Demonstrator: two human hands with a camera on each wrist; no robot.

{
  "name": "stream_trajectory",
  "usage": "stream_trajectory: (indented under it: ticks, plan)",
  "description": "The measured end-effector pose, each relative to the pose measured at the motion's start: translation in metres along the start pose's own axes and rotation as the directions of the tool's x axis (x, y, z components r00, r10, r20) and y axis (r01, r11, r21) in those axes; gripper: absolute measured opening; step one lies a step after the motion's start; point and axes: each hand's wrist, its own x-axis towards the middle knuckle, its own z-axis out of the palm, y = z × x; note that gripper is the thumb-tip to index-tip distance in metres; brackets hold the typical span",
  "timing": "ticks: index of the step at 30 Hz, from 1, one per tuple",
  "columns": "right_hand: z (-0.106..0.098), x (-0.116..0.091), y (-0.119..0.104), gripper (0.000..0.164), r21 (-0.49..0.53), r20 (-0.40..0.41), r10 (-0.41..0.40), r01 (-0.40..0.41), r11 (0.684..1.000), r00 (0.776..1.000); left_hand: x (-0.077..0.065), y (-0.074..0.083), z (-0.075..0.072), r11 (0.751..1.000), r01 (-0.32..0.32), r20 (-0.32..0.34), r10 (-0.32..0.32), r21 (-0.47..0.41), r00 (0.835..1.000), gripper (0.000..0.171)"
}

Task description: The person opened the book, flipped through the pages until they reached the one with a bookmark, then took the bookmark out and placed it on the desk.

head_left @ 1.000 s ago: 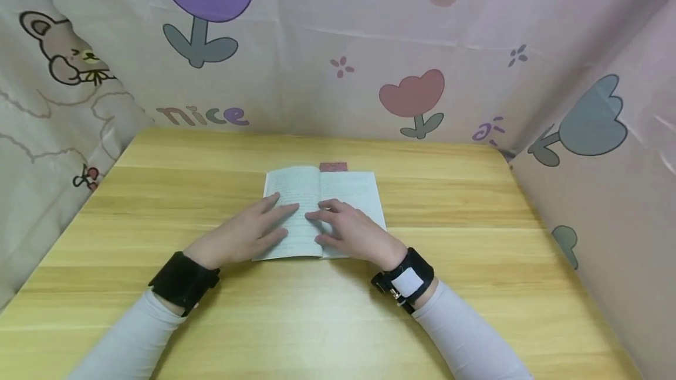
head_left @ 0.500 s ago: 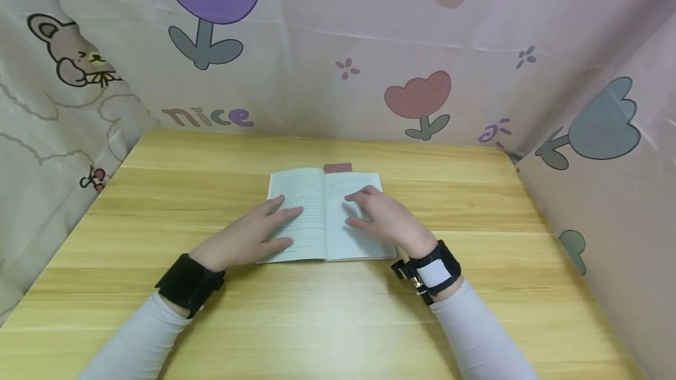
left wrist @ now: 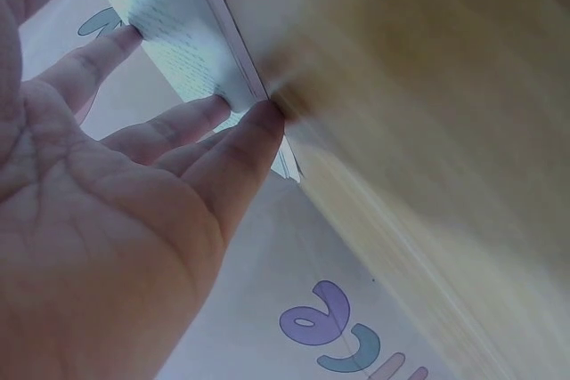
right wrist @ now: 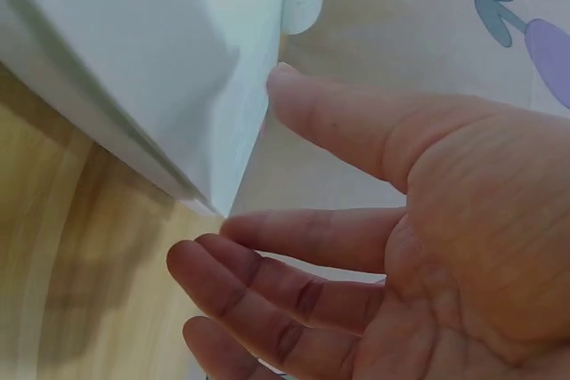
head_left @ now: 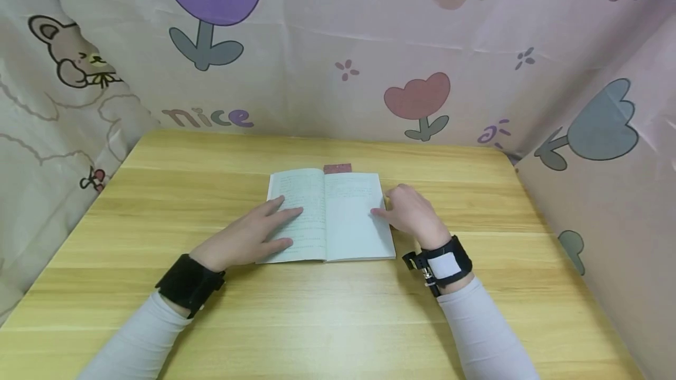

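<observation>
An open book (head_left: 351, 233) lies on the wooden table, printed text across its left page and a few lines at the top of its right page. My left hand (head_left: 245, 236) rests with spread fingers on the left page; in the left wrist view one finger reaches over the book's outer edge. At the right edge is my right hand (head_left: 414, 216), thumb over the page. The right wrist view has the thumb (right wrist: 329, 122) and the loosely bent fingers (right wrist: 294, 295) apart, with the book's corner between them.
A dark pink flat piece (head_left: 338, 168) sticks out behind the book's top edge. Printed cloth (head_left: 317, 98) hangs along the back and both sides of the table (head_left: 317, 321). Each wrist wears a black strap.
My right hand has moved rightward from the middle of the book across the right page to its outer edge. The left hand stays on the left page.
</observation>
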Motion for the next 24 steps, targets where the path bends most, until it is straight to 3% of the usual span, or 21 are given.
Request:
stream_trajectory:
  ticks: [6,13,24]
  plan:
    - [0.0063,0.0014,0.0005,0.026,0.01,0.003,-0.025,0.025,1.0,1.0,-0.0003,0.0006,0.0008,1.0,0.006,0.002,-0.006,-0.001,1.0,0.064]
    - [0.0091,0.0027,0.0017,0.034,0.017,0.028,0.046,-0.047,0.999,0.999,-0.0004,0.0008,0.0011,1.0,0.011,0.002,-0.011,-0.001,1.0,0.065]
    - [0.0083,0.0035,0.0034,0.033,0.048,0.009,0.032,-0.032,0.998,0.999,0.0005,-0.0004,0.0013,1.0,0.005,0.001,-0.005,0.009,1.0,0.065]
